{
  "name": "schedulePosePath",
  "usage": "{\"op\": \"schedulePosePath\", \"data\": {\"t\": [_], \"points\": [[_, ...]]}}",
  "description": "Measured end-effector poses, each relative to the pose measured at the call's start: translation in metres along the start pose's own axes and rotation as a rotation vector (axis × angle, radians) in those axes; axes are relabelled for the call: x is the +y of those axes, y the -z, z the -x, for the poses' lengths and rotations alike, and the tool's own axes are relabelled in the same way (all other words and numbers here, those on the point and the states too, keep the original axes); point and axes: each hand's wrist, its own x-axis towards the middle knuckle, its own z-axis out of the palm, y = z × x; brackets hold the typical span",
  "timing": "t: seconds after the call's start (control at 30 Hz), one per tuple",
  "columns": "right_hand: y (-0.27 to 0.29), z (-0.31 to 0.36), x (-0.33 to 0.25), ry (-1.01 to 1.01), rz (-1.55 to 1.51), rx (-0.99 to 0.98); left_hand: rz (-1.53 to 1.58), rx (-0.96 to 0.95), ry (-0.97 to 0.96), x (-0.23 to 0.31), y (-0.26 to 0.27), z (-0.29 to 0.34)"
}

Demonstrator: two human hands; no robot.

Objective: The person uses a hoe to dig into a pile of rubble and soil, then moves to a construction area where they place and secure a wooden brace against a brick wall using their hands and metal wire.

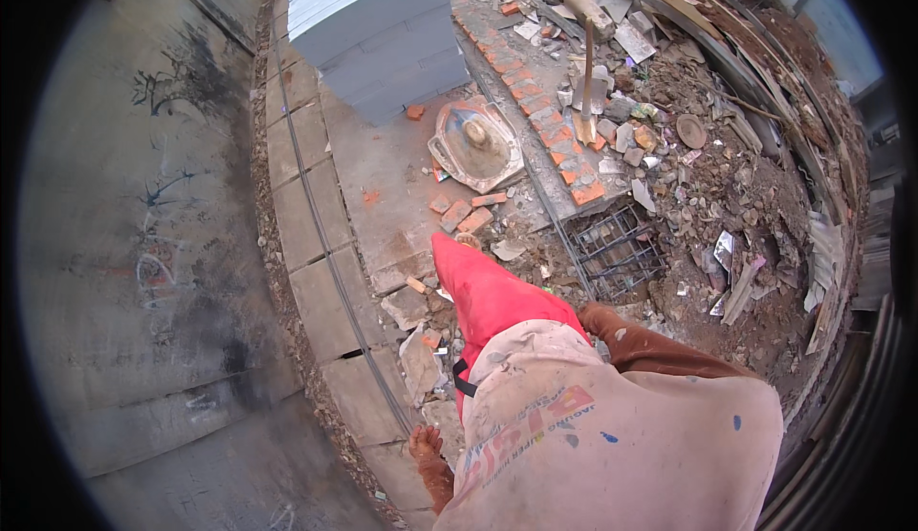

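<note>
- The left hand point(426, 442) hangs at the person's left side, fingers loosely bent and partly open, with nothing seen in its grasp.
- The cable point(330, 259), dark and thin, runs lengthwise over the slabs point(320, 311) and passes just beside the left hand.
- The right hand point(593, 319) shows at the end of the other arm, beyond the shirt point(622, 445). Its fingers are too unclear to make out, so I cannot tell how far open it is or whether it has hold of anything.
- The rebar cage point(617, 252) lies ahead of the right hand, near it, at the near end of the brick edging point(535, 106).
- One red trouser leg point(497, 292) reaches forward between the two hands.
- Ahead of that leg are a few loose bricks point(457, 215), and beyond them the tub point(488, 163), pale and stained, with a rounded lump inside.
- The block stack point(382, 48), grey, stands past the tub.
- Right of the edging, a shovel point(589, 53) stands among rubble point(712, 177).
- A stained wall point(163, 244) runs along the left.
</note>
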Motion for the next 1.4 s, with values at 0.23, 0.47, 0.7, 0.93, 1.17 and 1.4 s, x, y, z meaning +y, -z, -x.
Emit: {"op": "schedulePosePath", "data": {"t": [0.23,0.47,0.7,0.93,1.17,1.4], "points": [[0.073,-0.156,0.005,0.033,-0.250,0.337,-0.272,-0.149,0.357,0.027,-0.089,-0.028],[0.258,-0.263,-0.083,-0.306,-0.682,0.215,-0.416,-0.223,0.396,0.210,-0.252,-0.088],[0.434,-0.299,-0.113,-0.198,-0.987,0.403,-0.158,-0.224,-0.128,0.518,-0.473,-0.154],[0.642,-0.253,-0.188,-0.073,-1.313,0.386,-0.416,-0.339,-0.151,0.627,-0.554,-0.189],[0.746,-0.249,-0.213,-0.072,-1.437,0.604,-0.532,-0.459,-0.178,0.703,-0.578,-0.277],[0.613,-0.297,-0.142,-0.634,-0.780,0.709,-0.912,-0.341,-1.512,0.987,-0.885,-0.218]]}}
